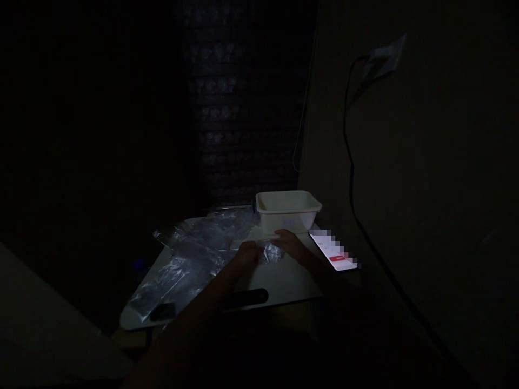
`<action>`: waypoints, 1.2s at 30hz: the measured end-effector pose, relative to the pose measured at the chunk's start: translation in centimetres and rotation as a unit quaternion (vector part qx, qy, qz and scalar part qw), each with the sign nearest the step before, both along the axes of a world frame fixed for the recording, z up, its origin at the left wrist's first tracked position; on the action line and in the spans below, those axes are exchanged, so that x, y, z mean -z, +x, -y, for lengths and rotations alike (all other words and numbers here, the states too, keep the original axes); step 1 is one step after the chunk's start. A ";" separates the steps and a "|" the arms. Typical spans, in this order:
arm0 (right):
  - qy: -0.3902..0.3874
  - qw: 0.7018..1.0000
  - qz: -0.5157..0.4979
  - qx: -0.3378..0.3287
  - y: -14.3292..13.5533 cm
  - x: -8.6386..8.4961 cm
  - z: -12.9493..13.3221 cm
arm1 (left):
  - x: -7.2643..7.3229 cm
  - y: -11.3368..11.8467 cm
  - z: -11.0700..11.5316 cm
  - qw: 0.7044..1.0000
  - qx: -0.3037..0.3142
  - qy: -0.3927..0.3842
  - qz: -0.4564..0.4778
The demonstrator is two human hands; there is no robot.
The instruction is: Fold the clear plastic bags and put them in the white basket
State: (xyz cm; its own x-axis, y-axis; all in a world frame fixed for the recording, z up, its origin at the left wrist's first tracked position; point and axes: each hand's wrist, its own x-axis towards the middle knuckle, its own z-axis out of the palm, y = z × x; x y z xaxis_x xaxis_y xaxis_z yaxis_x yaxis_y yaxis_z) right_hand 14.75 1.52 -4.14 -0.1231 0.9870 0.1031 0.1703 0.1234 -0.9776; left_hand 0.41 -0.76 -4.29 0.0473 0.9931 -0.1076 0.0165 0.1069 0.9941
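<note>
darkness fills most of the head view; only a small pale table is lit, pushed up against a wall on the right. a dark patterned curtain hangs behind it. on that wall a white socket sits high up, with a black cable running down from it.

both of the person's arms reach forward over the table. the left hand and the right hand meet at a small piece of crinkled clear plastic, which lies between them near the middle of the tabletop, just in front of a white tub. each hand touches the plastic, and the fingers look curled in on it, but the light is too poor to tell whether they pinch it or only rest on it.

the white tub stands at the far edge of the table, close to the right hand. a heap of clear plastic bags spreads across the left half of the table, reaching its near left corner. a lit phone lies at the right edge, just beside the right wrist.
</note>
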 end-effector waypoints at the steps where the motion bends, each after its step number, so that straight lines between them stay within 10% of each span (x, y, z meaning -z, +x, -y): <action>1: -0.040 0.999 -0.022 0.004 0.0 -0.2 0.3 | -0.1 0.1 0.0 1.000 -0.006 0.002 0.003; 5: -0.138 0.989 -0.039 -0.035 0.3 -1.1 1.2 | -0.1 0.0 -0.1 1.000 -0.021 0.007 0.019; 23: -0.103 0.994 0.024 -0.022 1.1 -1.6 1.4 | -0.8 -0.5 0.3 0.999 0.000 0.004 -0.044; 32: 0.033 0.991 0.113 -0.064 1.3 -1.5 1.0 | -1.1 -0.6 0.8 0.999 0.014 0.029 -0.044; 36: 0.140 0.974 0.176 -0.027 2.0 -4.1 0.1 | -2.1 -1.5 -0.8 0.997 -0.058 0.035 -0.031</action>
